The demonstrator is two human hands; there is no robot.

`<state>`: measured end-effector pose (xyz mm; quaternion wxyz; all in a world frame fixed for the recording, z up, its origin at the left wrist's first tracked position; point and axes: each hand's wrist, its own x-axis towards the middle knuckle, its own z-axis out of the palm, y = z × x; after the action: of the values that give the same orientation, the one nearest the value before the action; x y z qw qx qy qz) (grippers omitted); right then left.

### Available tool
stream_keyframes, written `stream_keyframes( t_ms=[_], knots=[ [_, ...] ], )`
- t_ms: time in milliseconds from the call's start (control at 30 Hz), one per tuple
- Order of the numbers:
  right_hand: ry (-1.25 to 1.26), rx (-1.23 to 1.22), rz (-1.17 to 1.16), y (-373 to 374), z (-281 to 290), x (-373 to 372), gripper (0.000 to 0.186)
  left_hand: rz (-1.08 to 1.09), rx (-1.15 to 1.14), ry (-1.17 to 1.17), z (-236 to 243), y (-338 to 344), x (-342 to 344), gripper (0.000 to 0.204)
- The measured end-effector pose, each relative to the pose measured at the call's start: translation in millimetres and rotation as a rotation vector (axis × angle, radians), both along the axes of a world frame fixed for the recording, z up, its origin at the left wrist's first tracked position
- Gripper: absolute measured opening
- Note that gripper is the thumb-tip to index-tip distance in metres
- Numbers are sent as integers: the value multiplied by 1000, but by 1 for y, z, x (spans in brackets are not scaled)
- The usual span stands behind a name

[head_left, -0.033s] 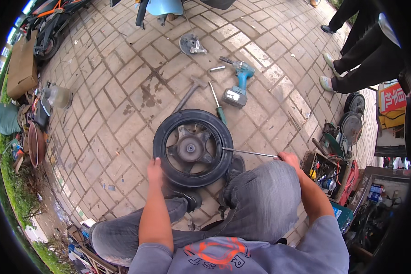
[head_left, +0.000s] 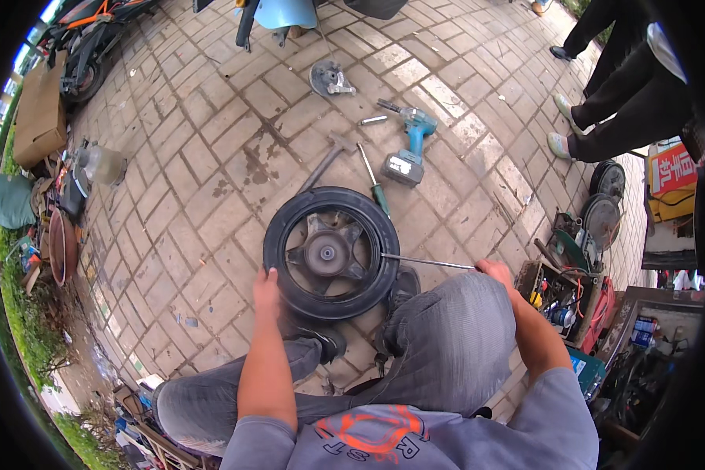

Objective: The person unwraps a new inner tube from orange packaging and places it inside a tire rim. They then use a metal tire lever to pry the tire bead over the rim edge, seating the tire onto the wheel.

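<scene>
A black tire sits on a dark star-spoked wheel rim that lies flat on the paving before me. My left hand grips the tire's near left edge, its fingers partly hidden against the sidewall. In my right hand, closed beside my right knee, is the outer end of a long thin metal tire lever. The lever's other end reaches in between tire and rim on the right side. Just beyond the tire lie a hammer and a green-handled screwdriver.
A teal cordless impact wrench, a small metal socket and a round metal brake part lie farther off. An open toolbox stands at right. People in dark trousers stand far right. My shoe is close to the tire.
</scene>
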<state>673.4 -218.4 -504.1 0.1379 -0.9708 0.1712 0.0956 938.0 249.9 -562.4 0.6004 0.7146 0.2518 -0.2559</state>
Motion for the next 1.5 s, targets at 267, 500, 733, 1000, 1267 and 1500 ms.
stream_keyframes(
  t_ms=[267,500,733,1000,1267,1500],
  knots=[
    [-236,269,-47,1,1,-19,15,-104,-71,-345,49,-50,18,60],
    [-33,105,-162,39,-5,-50,16,-18,-244,-430,145,-78,-11,44],
    [-6,85,-188,57,-24,-57,19,-82,-142,-514,153,-78,-32,38],
    [-44,153,-274,78,-53,-76,23,-168,-36,-426,137,-57,-38,37],
    [-146,214,-520,72,-92,-115,27,-415,563,-489,44,-43,-19,76],
    [100,341,-1104,49,-116,-136,34,-231,371,-163,-25,14,-27,67]
  ],
)
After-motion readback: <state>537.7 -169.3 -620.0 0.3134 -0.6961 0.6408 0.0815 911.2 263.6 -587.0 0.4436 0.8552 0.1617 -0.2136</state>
